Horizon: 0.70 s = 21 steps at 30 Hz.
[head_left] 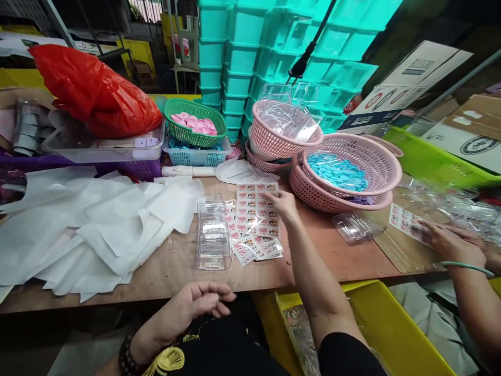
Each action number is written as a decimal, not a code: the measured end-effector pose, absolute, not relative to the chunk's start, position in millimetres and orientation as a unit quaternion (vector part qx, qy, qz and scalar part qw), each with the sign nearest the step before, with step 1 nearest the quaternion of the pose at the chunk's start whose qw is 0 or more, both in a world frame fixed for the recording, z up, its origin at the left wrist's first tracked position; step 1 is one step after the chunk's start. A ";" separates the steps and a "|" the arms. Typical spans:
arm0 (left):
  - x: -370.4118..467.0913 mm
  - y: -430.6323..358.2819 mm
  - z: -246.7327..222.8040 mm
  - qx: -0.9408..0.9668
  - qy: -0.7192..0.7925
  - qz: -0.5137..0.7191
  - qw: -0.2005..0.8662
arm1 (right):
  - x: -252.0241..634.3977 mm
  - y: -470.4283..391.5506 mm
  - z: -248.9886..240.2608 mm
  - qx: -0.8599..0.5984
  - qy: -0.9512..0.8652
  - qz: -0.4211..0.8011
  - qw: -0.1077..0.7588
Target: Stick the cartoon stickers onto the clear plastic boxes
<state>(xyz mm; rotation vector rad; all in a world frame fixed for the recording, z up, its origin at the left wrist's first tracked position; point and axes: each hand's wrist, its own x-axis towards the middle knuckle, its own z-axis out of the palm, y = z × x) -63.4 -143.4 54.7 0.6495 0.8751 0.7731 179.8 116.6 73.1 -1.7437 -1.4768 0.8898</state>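
Several sticker sheets [254,214] with pink and red prints lie overlapping at the middle of the table. My right hand [282,204] reaches over their right edge, its fingers bent and touching the upper right part of the top sheet. Left of the sheets stands a clear plastic tray [213,235] with compartments. In front of the table edge, over my lap, my left hand [207,300] is raised with loosely curled fingers apart and nothing in it.
White backing papers [102,224] cover the table's left. Behind stand a green basket [195,122] and pink baskets [348,162], near stacked turquoise bins [242,57]. At the right, another person's hands [456,243] hold a sticker sheet. A yellow bin [391,324] is below.
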 end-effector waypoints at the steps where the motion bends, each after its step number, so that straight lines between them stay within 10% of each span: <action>1: -63.2 -143.9 59.5 0.362 0.395 0.348 0.769 | 193.7 106.2 84.5 -0.659 -0.562 0.355 0.352; 9: -10.4 -90.9 113.7 0.684 0.458 0.522 0.225 | 233.9 -57.3 154.1 -0.451 -0.552 0.618 0.332; 15: -9.6 -89.1 118.6 0.663 0.451 0.327 0.501 | 216.9 -84.4 139.8 -0.401 -0.565 0.630 0.351; 21: -23.7 -107.2 117.9 0.688 0.518 0.353 0.366 | 191.4 -78.3 122.2 -0.378 -0.560 0.639 0.368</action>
